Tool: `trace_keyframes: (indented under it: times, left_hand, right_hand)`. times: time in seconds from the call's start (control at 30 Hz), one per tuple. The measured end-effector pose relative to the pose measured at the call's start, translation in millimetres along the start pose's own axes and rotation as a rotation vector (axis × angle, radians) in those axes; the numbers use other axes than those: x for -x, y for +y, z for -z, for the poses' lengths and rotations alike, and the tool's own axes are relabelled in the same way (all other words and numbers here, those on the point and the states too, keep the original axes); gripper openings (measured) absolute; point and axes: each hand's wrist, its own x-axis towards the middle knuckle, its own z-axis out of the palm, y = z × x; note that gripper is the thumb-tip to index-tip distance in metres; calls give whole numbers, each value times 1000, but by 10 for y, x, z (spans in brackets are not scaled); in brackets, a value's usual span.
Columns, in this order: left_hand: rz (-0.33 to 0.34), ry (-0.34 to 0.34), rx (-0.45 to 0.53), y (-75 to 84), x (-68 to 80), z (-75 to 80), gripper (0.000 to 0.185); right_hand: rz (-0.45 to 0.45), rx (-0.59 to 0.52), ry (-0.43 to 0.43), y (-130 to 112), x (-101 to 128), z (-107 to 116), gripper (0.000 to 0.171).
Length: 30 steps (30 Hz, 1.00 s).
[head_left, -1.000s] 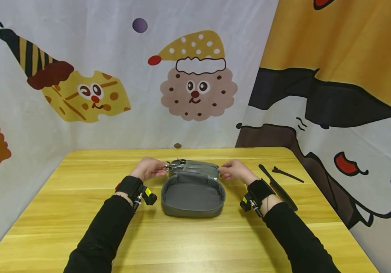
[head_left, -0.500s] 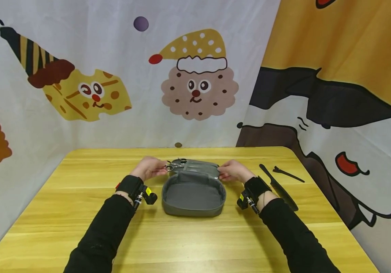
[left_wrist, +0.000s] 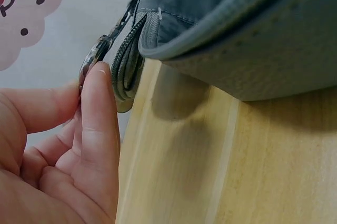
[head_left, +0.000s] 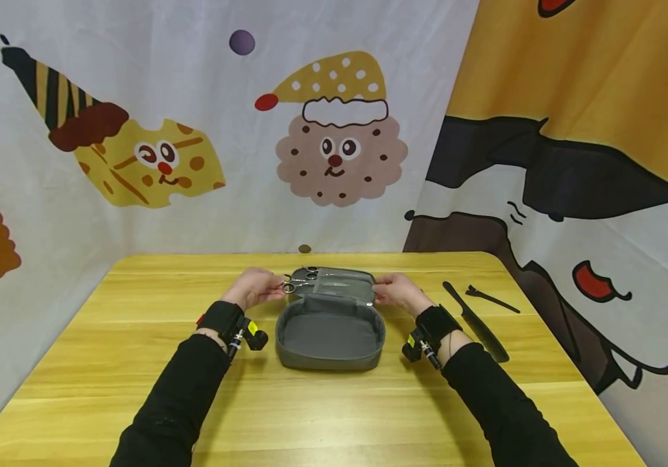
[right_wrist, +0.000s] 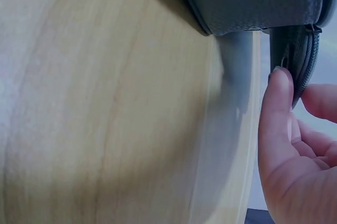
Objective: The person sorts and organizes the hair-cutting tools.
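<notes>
Where the sleeves leave the bottom of the head view, both forearms are cut off, black-clad, each with a small camera strapped at the wrist. Past them, mid-table, an open grey case sits on the yellow wooden table; its near half lies flat with a bare grey lining.

Lid of the case is raised at the far edge, tilted up off the table. Scissors are tucked into its inner pockets at the left end; only the ring handles show clearly, blades hidden in the fabric.

Left hand pinches the lid's left end between thumb and forefinger. In the left wrist view the fingertip presses on a metal piece beside the zipper; whether that metal is a scissor ring or a zip pull is hard to make out.

Right hand holds the lid's right end, fingers curled about the edge. Right wrist view shows one fingertip against the zipped rim; the rest of the hand is cut off by the frame.

Right of the case, well apart: a black comb and, further out, a black hair clip, both flat on the table.

Behind the table, cartoon-printed curtains close off everything beyond.
</notes>
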Motion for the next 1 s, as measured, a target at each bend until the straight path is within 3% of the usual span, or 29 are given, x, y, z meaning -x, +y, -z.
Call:
trace_keyframes:
  times: [0.43, 0.73, 1.0]
  left_hand:
    - [-71, -4, -70, -12, -6, -60, 18]
    - [-162, 87, -145, 24, 51, -239, 16]
    - [-241, 171, -285, 30, 108, -329, 17]
  right_hand:
    - [89, 31, 62, 13, 5, -24, 44]
    - [140, -8, 85, -13, 53, -29, 46]
    - [160, 0, 111, -17, 72, -47, 45]
